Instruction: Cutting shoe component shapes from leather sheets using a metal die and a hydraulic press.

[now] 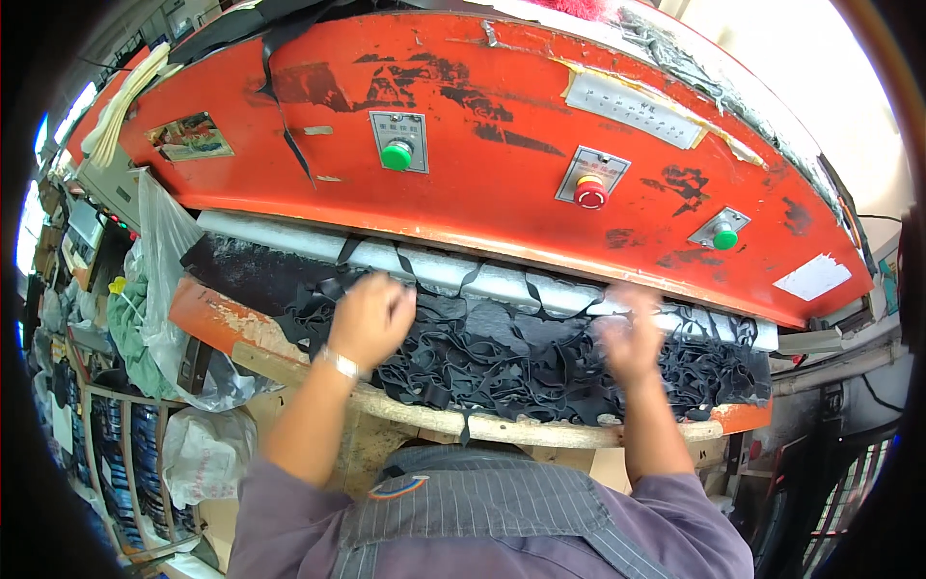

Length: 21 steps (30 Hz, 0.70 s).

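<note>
My left hand point(371, 317), with a pale band on its wrist, is over the left part of a heap of black scrap strips point(511, 362). Its fingers are curled closed, and what they hold, if anything, is hidden. My right hand point(632, 338) is raised over the right part of the heap, its fingers smeared by motion. The thin, tangled strips lie on a dark work surface point(236, 270). Several strips drape over a long white slab point(289, 236) along the far side, beneath the orange machine front.
The orange machine front point(463, 116) carries green buttons point(396, 155) and a red knob point(590, 193). A pale rounded rail point(511, 432) edges the near side. Clear plastic sheeting point(164, 261) hangs at the left, above a white plastic bag point(207, 454).
</note>
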Tool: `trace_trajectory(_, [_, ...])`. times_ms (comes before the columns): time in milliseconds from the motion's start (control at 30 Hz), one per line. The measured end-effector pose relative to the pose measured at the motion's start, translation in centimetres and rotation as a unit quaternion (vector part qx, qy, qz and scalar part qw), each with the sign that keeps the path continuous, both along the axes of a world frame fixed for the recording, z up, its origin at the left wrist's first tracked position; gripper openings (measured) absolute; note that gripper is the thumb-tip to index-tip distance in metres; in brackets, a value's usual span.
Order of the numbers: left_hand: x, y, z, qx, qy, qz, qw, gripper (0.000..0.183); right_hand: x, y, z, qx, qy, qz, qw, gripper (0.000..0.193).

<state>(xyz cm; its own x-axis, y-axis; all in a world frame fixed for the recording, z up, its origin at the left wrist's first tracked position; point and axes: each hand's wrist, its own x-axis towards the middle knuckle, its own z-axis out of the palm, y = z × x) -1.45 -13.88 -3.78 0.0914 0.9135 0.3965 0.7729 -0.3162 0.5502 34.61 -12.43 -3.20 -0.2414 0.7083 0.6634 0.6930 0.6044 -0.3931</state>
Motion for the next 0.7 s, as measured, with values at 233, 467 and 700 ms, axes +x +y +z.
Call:
trace_trajectory(233, [0.8, -11.7, -5.9, -0.085, 0.036, 0.023, 0.995, 0.02, -8.6, -11.1, -5.6, -0.154, -0.251, 0.197, 0.935, 0.05])
trace_trajectory(467, [0.1, -11.2, -7.3, -0.056, 0.057, 0.058, 0.995, 0.019, -10.8, -10.3, -5.3, -0.207, -0.295, 0.168, 0.917, 0.041])
trace_trajectory(700, [-2.7, -6.7, -3.9, -0.342, 0.059, -0.062, 0.936, 0.029, -12.7, 2.9, -0.4, -0.171, -0.321, 0.337, 0.869, 0.018])
